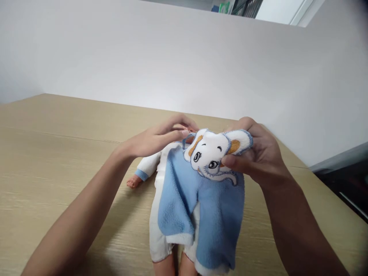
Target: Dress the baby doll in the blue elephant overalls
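Note:
A doll lies on its back on the table, wearing a white long-sleeved suit with a blue cuff. Blue fleece doll overalls with white hems are spread over its front. Their bib is a white embroidered elephant face with orange patches. My left hand is at the doll's neck, its thumb and fingers closing on the thin blue strap loop. My right hand pinches the bib's right side by the elephant's ear, thumb on top. Both hands and the bib hide most of the doll's head and its other arm.
The wood-grain table reaches back to a pale wall. A dark object stands beyond the table's right edge. Above the wall, an opening shows a green item and dark shelving.

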`<state>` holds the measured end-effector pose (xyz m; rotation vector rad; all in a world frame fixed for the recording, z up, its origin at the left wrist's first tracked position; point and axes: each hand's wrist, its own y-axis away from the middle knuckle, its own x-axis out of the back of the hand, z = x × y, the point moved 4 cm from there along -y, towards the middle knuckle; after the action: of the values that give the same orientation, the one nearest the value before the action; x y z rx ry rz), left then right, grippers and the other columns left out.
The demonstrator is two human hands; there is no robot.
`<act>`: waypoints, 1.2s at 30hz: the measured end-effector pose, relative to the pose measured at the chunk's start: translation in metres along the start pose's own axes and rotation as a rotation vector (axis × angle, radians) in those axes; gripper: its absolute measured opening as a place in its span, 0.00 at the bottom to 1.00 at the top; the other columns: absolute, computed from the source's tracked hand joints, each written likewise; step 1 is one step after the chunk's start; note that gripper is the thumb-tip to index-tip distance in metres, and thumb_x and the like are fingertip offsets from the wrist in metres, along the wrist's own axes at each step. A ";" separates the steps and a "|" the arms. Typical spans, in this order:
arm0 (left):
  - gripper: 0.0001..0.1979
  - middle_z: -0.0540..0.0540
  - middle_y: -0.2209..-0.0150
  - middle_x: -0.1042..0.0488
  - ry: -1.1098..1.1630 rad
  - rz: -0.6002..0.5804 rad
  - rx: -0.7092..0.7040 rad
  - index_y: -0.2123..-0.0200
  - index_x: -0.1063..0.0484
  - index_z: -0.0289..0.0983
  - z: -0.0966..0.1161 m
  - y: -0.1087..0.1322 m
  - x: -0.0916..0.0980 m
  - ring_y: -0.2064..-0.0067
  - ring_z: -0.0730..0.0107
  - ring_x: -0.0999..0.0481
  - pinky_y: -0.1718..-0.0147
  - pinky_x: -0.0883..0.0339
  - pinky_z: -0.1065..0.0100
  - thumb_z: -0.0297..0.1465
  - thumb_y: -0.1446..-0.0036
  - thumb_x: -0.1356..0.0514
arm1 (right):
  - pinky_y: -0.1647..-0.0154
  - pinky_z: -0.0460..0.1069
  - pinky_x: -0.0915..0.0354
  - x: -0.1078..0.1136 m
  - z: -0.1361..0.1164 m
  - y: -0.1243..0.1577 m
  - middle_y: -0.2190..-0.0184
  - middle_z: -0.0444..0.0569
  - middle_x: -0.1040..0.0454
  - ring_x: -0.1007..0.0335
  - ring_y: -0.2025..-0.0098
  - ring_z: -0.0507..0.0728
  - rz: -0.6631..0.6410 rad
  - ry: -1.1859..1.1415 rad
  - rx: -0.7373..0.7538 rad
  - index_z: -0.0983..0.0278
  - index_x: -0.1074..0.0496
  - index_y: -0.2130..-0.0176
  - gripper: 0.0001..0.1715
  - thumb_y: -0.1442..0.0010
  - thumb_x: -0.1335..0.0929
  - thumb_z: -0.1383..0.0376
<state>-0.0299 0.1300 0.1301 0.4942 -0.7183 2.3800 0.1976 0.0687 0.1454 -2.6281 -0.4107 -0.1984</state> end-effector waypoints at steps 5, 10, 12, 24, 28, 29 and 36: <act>0.21 0.38 0.38 0.24 0.322 -0.221 -0.057 0.41 0.23 0.41 0.001 -0.002 -0.015 0.38 0.51 0.24 0.39 0.29 0.55 0.47 0.29 0.38 | 0.70 0.48 0.27 0.004 0.004 -0.003 0.67 0.40 0.22 0.24 0.66 0.55 -0.055 -0.042 0.037 0.56 0.26 0.63 0.24 0.50 0.13 0.61; 0.15 0.43 0.57 0.23 0.195 -0.185 -0.112 0.65 0.23 0.38 0.003 -0.003 -0.013 0.48 0.58 0.22 0.47 0.28 0.61 0.43 0.37 0.29 | 0.72 0.47 0.29 0.006 0.008 -0.003 0.68 0.40 0.23 0.27 0.69 0.53 0.003 -0.043 -0.009 0.57 0.27 0.65 0.25 0.51 0.13 0.59; 0.16 0.45 0.62 0.24 0.234 -0.141 -0.121 0.66 0.26 0.39 0.004 -0.001 -0.009 0.55 0.63 0.22 0.56 0.27 0.64 0.43 0.34 0.30 | 0.69 0.48 0.27 0.008 0.011 -0.003 0.66 0.41 0.23 0.26 0.68 0.54 0.009 -0.041 -0.043 0.57 0.27 0.63 0.25 0.49 0.14 0.56; 0.19 0.45 0.55 0.18 0.049 -0.120 0.035 0.47 0.24 0.40 0.009 0.003 0.001 0.53 0.61 0.19 0.53 0.23 0.65 0.45 0.33 0.32 | 0.40 0.59 0.25 0.024 0.036 -0.006 0.50 0.51 0.15 0.20 0.43 0.69 -0.426 0.209 -0.149 0.60 0.16 0.48 0.27 0.45 0.17 0.54; 0.15 0.45 0.55 0.16 0.098 -0.273 0.076 0.52 0.20 0.39 0.007 0.005 -0.001 0.49 0.56 0.17 0.48 0.21 0.61 0.43 0.34 0.30 | 0.40 0.60 0.24 0.024 0.043 -0.003 0.49 0.51 0.15 0.20 0.43 0.68 -0.285 0.069 -0.132 0.59 0.16 0.48 0.28 0.46 0.15 0.56; 0.15 0.45 0.57 0.16 0.131 -0.218 0.055 0.53 0.20 0.39 0.008 0.005 0.000 0.50 0.56 0.17 0.50 0.21 0.61 0.43 0.35 0.30 | 0.39 0.59 0.24 0.021 0.044 -0.003 0.47 0.51 0.16 0.20 0.41 0.68 -0.301 0.085 -0.143 0.59 0.17 0.46 0.31 0.48 0.15 0.57; 0.19 0.44 0.59 0.17 0.165 -0.013 -0.024 0.57 0.21 0.37 0.021 0.000 -0.007 0.51 0.54 0.17 0.52 0.20 0.61 0.46 0.39 0.27 | 0.36 0.59 0.23 -0.015 0.052 0.000 0.40 0.47 0.18 0.23 0.36 0.67 -0.570 0.207 -0.270 0.53 0.26 0.33 0.49 0.50 0.15 0.53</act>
<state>-0.0208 0.1144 0.1431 0.2868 -0.6662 2.3644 0.1872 0.0901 0.0966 -2.6381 -1.1181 -0.7470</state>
